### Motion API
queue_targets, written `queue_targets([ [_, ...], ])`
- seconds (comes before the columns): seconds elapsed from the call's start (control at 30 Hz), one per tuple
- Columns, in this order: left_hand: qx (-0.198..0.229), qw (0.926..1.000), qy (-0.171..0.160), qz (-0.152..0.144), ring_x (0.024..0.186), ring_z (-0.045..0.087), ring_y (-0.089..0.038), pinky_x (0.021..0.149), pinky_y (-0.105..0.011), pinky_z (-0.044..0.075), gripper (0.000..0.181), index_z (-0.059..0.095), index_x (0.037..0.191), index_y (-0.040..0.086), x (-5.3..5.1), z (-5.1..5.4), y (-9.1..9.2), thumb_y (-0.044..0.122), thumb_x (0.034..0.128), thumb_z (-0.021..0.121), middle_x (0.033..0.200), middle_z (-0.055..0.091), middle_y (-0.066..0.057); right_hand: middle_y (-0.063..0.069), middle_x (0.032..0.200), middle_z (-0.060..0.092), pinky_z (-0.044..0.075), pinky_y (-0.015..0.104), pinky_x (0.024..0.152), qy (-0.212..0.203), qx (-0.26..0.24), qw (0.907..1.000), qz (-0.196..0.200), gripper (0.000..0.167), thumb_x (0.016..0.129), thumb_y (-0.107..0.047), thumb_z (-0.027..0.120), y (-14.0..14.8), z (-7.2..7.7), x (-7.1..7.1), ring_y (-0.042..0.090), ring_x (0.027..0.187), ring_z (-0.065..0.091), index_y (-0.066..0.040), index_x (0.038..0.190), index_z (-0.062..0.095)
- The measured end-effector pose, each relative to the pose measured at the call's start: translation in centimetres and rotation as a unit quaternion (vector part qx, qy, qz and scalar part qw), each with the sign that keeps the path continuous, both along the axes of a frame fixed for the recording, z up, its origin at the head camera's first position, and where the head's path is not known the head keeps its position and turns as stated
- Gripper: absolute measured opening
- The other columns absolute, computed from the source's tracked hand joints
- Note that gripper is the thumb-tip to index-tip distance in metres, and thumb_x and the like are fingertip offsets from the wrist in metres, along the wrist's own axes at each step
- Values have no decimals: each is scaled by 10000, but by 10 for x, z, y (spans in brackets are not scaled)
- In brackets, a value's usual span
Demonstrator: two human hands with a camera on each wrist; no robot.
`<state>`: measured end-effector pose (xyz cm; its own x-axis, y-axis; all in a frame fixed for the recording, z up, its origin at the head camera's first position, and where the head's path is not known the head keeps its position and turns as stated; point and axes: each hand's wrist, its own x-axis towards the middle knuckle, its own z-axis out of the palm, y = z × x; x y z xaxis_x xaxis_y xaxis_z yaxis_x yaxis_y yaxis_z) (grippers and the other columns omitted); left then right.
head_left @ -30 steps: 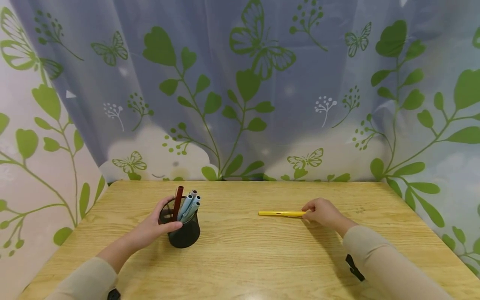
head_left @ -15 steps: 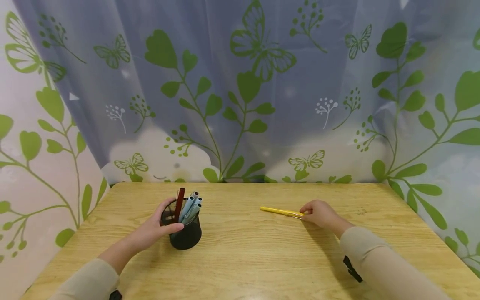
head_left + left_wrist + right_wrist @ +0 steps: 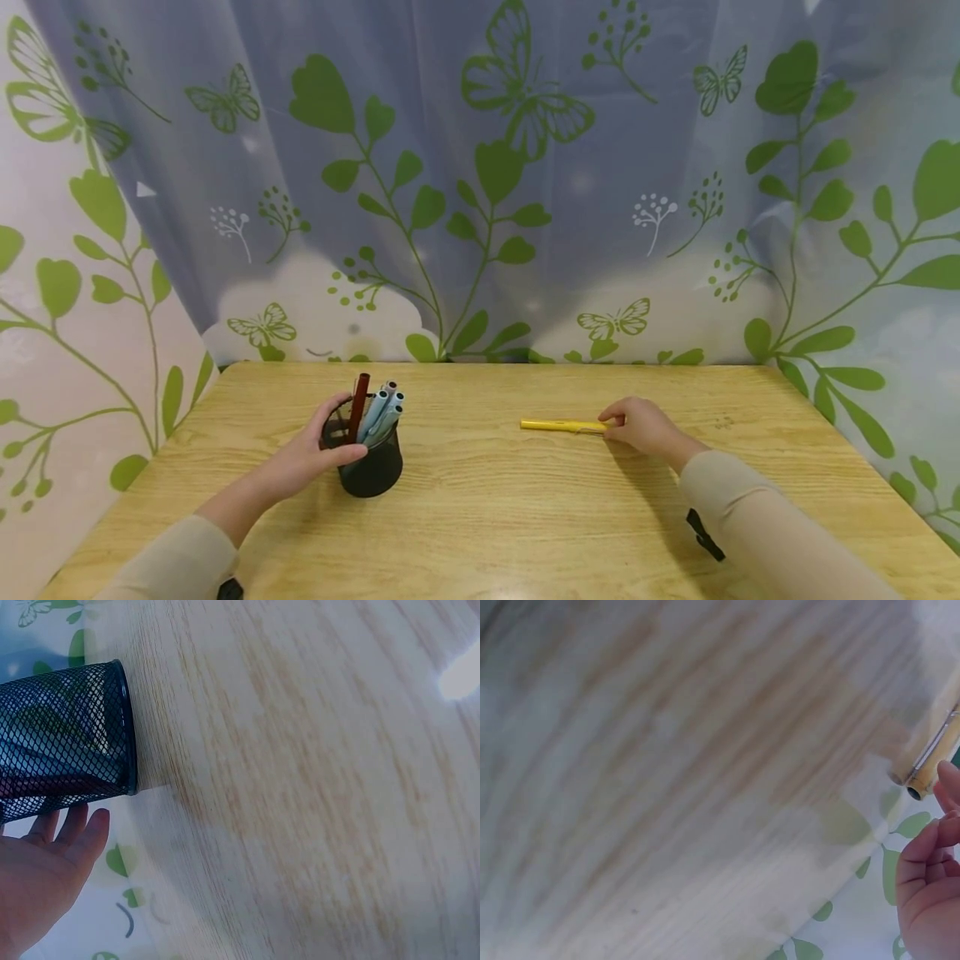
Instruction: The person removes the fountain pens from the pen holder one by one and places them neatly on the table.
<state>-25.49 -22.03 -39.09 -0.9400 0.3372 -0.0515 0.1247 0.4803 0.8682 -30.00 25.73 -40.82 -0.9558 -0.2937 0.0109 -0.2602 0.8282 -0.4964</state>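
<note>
On the left of the table, my left hand [image 3: 303, 454] grips a black mesh pen holder [image 3: 371, 471], thumb across the near rim and fingers around the far side. In it stand one dark red pen [image 3: 358, 408] and several pale blue pens [image 3: 382, 412]. The mesh wall [image 3: 64, 742] and my left fingers [image 3: 86, 832] appear in the left wrist view. Over to the right, my right hand [image 3: 645, 429] pinches the right end of a yellow pen [image 3: 558, 425], which points leftward. The right wrist view shows the pen's end and clip [image 3: 934, 754] beside my fingertips; most of it is cut off.
Both hands work over a wood-grain table [image 3: 480, 517]. Behind it hangs a blue-grey curtain [image 3: 420, 167] printed with green leaves and butterflies. Pale patterned cloth covers both sides. A bright reflection [image 3: 461, 675] shows on the tabletop in the left wrist view.
The yellow pen's left tip swung slightly away, then back toward me, so it lies nearly level across the view again. My left hand stays on the pen holder.
</note>
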Motion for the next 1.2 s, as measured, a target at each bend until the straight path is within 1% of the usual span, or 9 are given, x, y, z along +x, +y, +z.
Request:
queue_targets([
  [0.1, -57, 10000, -5, 17, 1246, 337, -449, 910, -537, 380, 816, 82, 1476, 199, 1, 1, 0, 325, 889, 635, 1496, 79, -233, 26, 735, 456, 335, 318, 576, -30, -149, 9999, -6, 259, 841, -47, 663, -1, 5, 2, 166, 633, 378, 42, 1084, 659],
  [0.23, -112, 9999, 71, -6, 1258, 303, -474, 904, -548, 378, 830, 76, 1478, 182, 1, 3, 0, 326, 885, 639, 1503, 50, -227, 30, 726, 443, 333, 306, 543, 114, -326, 9994, -26, 278, 854, -55, 651, -3, 11, 5, 156, 588, 372, 44, 1113, 648],
  [0.4, -111, 9999, 112, 20, 1272, 276, -484, 914, -561, 365, 827, 79, 1477, 185, 1, 2, 0, 324, 884, 640, 1506, 43, -219, 28, 736, 446, 333, 304, 546, 287, -517, 9982, -19, 296, 863, -98, 661, -7, 16, 9, 161, 614, 386, 24, 1133, 646],
  [0.57, -77, 9999, 67, -25, 1263, 301, -471, 916, -552, 370, 832, 68, 1478, 171, 0, 1, -1, 322, 888, 636, 1504, 44, -217, 28, 755, 462, 352, 299, 545, 269, -909, 9955, 84, 319, 862, -120, 669, -15, 19, 14, 167, 636, 401, 22, 1146, 639],
  [0.73, -38, 10000, 11, -19, 1270, 294, -468, 925, -554, 363, 833, 67, 1479, 171, 0, 0, 0, 324, 889, 635, 1508, 34, -203, 28, 777, 478, 360, 299, 551, 181, -1100, 9937, 83, 341, 866, -157, 669, -24, 22, 18, 170, 650, 405, -2, 1168, 636],
  [0.9, -142, 9999, 52, 18, 1290, 248, -486, 930, -576, 346, 832, 76, 1480, 178, 1, 2, 1, 337, 886, 636, 1512, 32, -205, 38, 788, 476, 353, 293, 536, 86, -1387, 9903, 37, 337, 866, -159, 669, -32, 21, 20, 172, 637, 398, -11, 1167, 639],
  [1.07, -120, 9999, 62, 35, 1295, 234, -491, 932, -583, 338, 836, 77, 1481, 175, 1, 4, 2, 342, 883, 637, 1510, 39, -217, 46, 796, 482, 341, 275, 532, -16, -1744, 9847, -11, 338, 855, -176, 682, -37, 19, 18, 160, 625, 385, -36, 1161, 651],
  [1.2, -137, 9999, 54, 49, 1302, 211, -498, 932, -586, 336, 838, 73, 1482, 181, 1, 3, 2, 346, 884, 637, 1516, 16, -215, 47, 796, 484, 324, 257, 520, -150, -2047, 9787, 12, 353, 845, -199, 694, -45, 19, 21, 145, 608, 360, -46, 1160, 654],
])
